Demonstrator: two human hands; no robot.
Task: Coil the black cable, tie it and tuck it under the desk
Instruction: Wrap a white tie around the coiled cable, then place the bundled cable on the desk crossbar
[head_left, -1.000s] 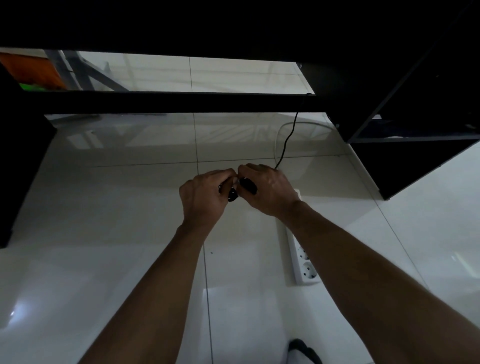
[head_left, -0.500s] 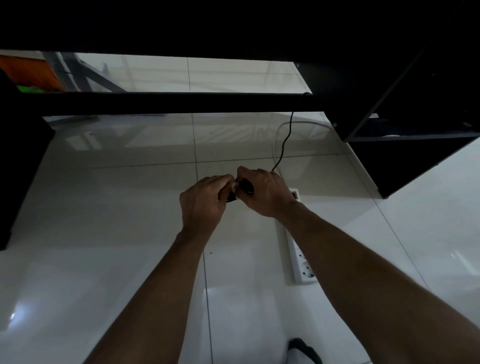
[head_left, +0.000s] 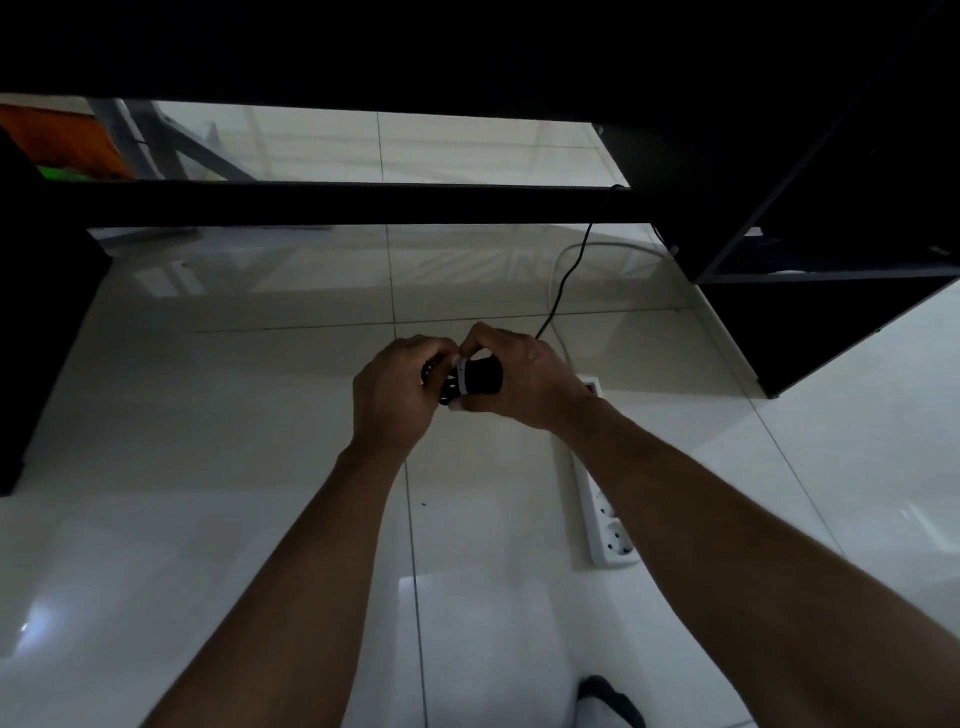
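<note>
**Q:** What do the hands hold?

**A:** The left hand and right hand meet above the floor, mid-view. Both grip the black coil. The right hand's fingers curl round its right end and the left hand pinches its left end. A pale tie rings the coil between them.

**Q:** What has changed in the last second?

**A:** The hands have drawn slightly apart. More of the coil now shows, and the tie reads as a band round it. Earlier the bundle was almost hidden between the knuckles.

**Q:** What does that mean for the task?

**A:** Coiling appears done and tying well advanced, though whether the tie is fastened cannot be told. A free run of cable leads far and right to the desk, so the tucking remains. A white strip lies on the floor to the right, partly under the right forearm.
</note>
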